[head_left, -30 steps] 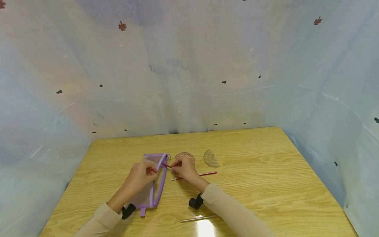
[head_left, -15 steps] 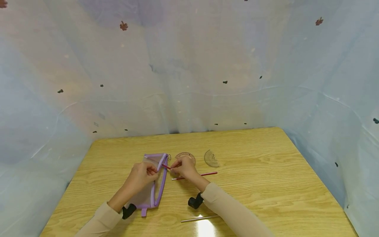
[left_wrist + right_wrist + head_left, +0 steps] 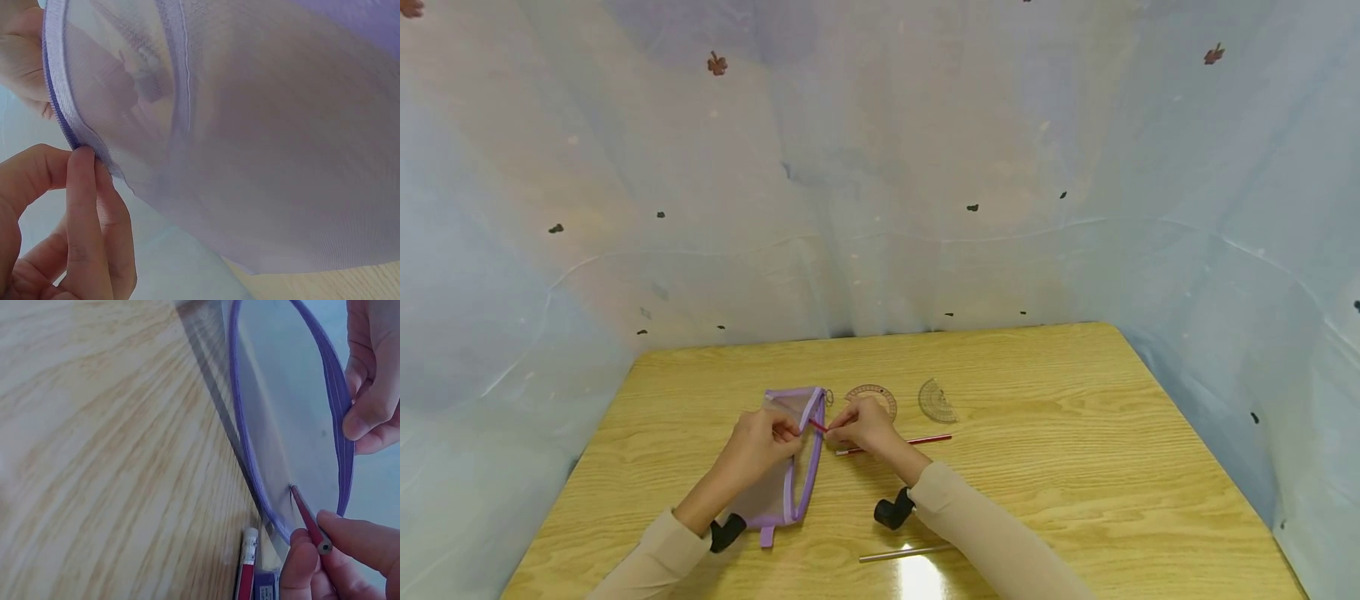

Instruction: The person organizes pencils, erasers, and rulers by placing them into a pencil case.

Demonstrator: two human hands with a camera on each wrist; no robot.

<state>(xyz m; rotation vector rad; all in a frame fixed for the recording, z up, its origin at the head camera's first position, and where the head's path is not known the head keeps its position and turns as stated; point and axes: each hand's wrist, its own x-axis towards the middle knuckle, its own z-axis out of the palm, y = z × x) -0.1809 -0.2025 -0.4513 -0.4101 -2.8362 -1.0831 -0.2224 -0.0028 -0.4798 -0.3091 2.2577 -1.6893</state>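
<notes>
A see-through mesh pencil case (image 3: 767, 492) with purple trim lies on the left of the table, its zipped mouth gaping. My left hand (image 3: 758, 448) pinches one zipper edge between thumb and fingers, lifting it, as the left wrist view shows at the zipper tape (image 3: 62, 94). In my right hand (image 3: 867, 427) a red pencil (image 3: 305, 515) is pinched near one end. The pencil's far end points into the case's mouth, while its flat end with the dark core faces the right wrist camera. Through the mesh, my right hand shows faintly in the left wrist view.
Under my right wrist lies another red pencil (image 3: 931, 439) with a white eraser end. Two clear protractors (image 3: 937, 402) rest farther back. A metallic-looking thin rod (image 3: 883, 556) lies near the front. A small blue-purple block (image 3: 267, 584) sits beside the eraser-tipped pencil.
My right hand has shifted slightly left toward the case, and less of the red pencil shows between its fingers and the mouth. My left hand keeps its pinch on the zipper edge.
</notes>
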